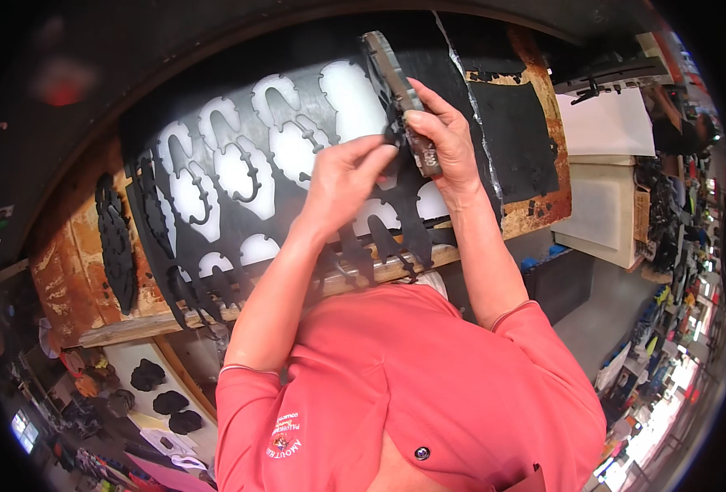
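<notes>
My right hand grips a long metal cutting die, held tilted above the bench. At the die's lower end my left hand has its fingers pinched together, touching the die or a small black piece there; which one I cannot tell. Below both hands lies a black rubber sheet with several sole-shaped holes cut out, white showing through them. Its cut strips hang over the front edge of the wooden cutting board.
A stack of black sole-shaped pieces lies on the board's left. An uncut black sheet is to the right. White blocks stand further right. Black cut pieces sit on a lower surface at bottom left.
</notes>
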`<state>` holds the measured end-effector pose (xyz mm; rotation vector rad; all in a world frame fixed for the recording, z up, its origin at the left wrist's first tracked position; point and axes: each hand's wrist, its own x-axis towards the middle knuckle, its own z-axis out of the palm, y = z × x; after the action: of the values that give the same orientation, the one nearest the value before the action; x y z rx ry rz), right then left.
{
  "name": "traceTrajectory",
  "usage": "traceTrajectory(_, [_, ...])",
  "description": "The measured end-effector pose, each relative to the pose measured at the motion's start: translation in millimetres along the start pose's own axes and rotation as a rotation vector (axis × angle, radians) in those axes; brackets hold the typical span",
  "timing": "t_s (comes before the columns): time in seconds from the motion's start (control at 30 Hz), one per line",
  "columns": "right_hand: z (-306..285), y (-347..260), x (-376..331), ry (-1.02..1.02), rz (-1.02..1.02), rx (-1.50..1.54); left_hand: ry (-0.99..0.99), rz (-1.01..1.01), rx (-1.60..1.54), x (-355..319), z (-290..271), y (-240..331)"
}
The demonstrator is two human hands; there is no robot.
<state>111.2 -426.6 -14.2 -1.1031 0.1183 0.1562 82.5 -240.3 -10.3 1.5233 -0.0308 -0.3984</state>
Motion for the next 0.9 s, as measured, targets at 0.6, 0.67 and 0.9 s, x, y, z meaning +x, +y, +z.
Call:
traceTrajectory(0.6, [-17,12,5,-0.024,-0.1,-0.094,0.881,0.092,0.173,-143,-212,-7])
traceTrajectory(0.67, [-19,12,4,-0.033,-0.105,-0.109,0.985,0.04,0.235,-168,-250,-10])
traceTrajectory(0.9, [-13,11,4,-0.028,-0.09,-0.131,1.22,-0.205,0.597,-229,-331,-32])
